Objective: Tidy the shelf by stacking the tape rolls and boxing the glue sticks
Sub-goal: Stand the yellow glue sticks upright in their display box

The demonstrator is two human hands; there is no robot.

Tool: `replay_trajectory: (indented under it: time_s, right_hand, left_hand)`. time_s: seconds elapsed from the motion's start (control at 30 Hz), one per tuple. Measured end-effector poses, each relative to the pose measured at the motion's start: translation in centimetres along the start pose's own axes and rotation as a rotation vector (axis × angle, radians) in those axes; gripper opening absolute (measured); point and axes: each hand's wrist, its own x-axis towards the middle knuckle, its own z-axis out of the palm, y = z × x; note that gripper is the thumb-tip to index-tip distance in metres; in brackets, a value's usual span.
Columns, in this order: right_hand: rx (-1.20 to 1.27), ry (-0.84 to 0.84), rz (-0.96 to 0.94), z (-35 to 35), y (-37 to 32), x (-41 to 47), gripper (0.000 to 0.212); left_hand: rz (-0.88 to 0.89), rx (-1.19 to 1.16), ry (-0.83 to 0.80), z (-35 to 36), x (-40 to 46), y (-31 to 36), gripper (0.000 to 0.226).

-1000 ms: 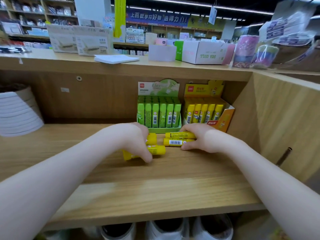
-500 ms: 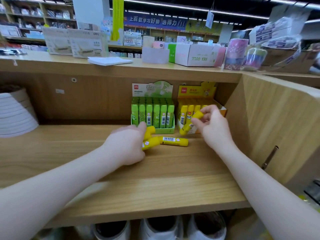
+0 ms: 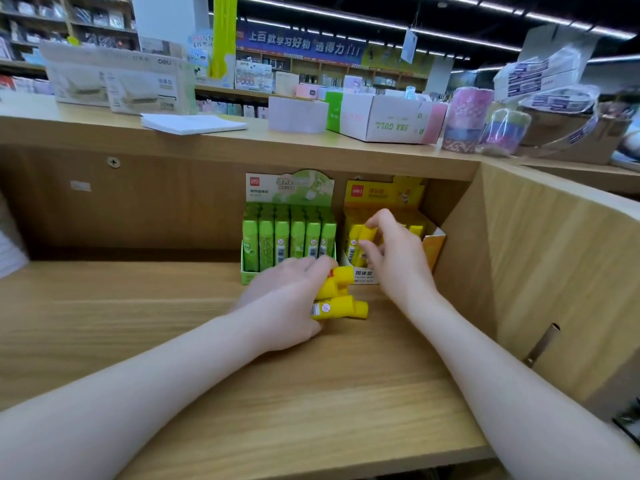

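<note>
Left hand (image 3: 287,299): fingers curled round a bunch of yellow glue sticks (image 3: 337,301) lying on the shelf (image 3: 173,341), just before the green box (image 3: 289,244).
Right hand (image 3: 398,261): fingers pinching one yellow glue stick (image 3: 363,239) upright, inside the yellow box (image 3: 433,244).
Yellow box: at the shelf's back, beside the green box.
</note>
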Motion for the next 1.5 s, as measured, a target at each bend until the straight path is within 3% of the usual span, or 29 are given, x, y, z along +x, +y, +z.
replay_trajectory:
  time_s: [0.17,0.3,0.4,0.47,0.53,0.6,0.67,0.73,0.87,0.93,1.03,1.1,1.23,1.4,1.5]
  right_hand:
    - [-0.276,0.042,-0.102,-0.3,0.0,0.2,0.010]
    - [-0.381,-0.030,-0.109,-0.3,-0.2,-0.5,0.018]
    - [-0.220,0.017,-0.112,-1.1,-0.2,-1.7,0.028]
    - [-0.051,0.008,-0.220,-1.9,0.0,-2.3,0.020]
    - [-0.052,-0.230,-0.260,-2.2,0.2,-2.6,0.012]
    - [-0.155,-0.551,-0.206,-1.9,0.5,-2.8,0.019]
    - [-0.218,-0.664,-0.181,-1.7,0.8,-2.7,0.026]
    - [-0.162,-0.593,-0.174,-2.2,0.9,-2.6,0.025]
    - [0.426,-0.203,0.081,-3.4,1.0,-2.1,0.020]
    - [0.432,0.009,0.118,-3.6,1.2,-1.6,0.019]
    - [0.232,0.217,0.090,-3.4,1.4,-0.8,0.023]
    - [0.147,0.208,0.058,-2.9,1.5,-0.5,0.024]
    - [0.065,0.009,0.067,-1.5,1.3,-0.1,0.013]
    - [-0.289,0.050,-0.064,-1.0,0.9,0.0,0.013]
    - [-0.354,0.019,-0.046,-1.0,0.5,-0.4,0.022]
  left_hand:
    - [-0.049,-0.046,0.074,0.6,0.2,-1.4,0.077]
    - [-0.062,-0.034,0.081,0.4,0.1,-1.7,0.077]
    - [-0.076,0.010,0.069,0.4,-0.2,-1.6,0.075]
    - [-0.096,0.044,0.054,0.1,-0.4,-1.8,0.075]
    - [-0.123,0.075,0.039,-0.2,-0.7,-2.0,0.074]
    - [-0.145,0.085,0.019,-0.4,-1.0,-2.1,0.071]
    - [-0.170,0.074,0.010,-0.7,-1.1,-2.3,0.068]
    - [-0.200,0.049,0.013,-0.9,-1.2,-2.4,0.066]
    - [-0.249,-0.099,0.109,-0.7,-1.4,-2.3,0.069]
    - [-0.239,-0.145,0.147,-0.6,-1.2,-2.0,0.067]
    - [-0.202,-0.156,0.126,-0.2,-0.8,-1.9,0.066]
    - [-0.178,-0.170,0.086,-0.2,-0.6,-2.1,0.062]
    - [-0.151,-0.139,-0.026,-0.7,-0.7,-2.8,0.051]
    - [-0.205,-0.038,-0.153,-1.1,-0.8,-3.4,0.045]
    - [-0.213,0.024,-0.187,-1.5,-0.7,-3.3,0.049]
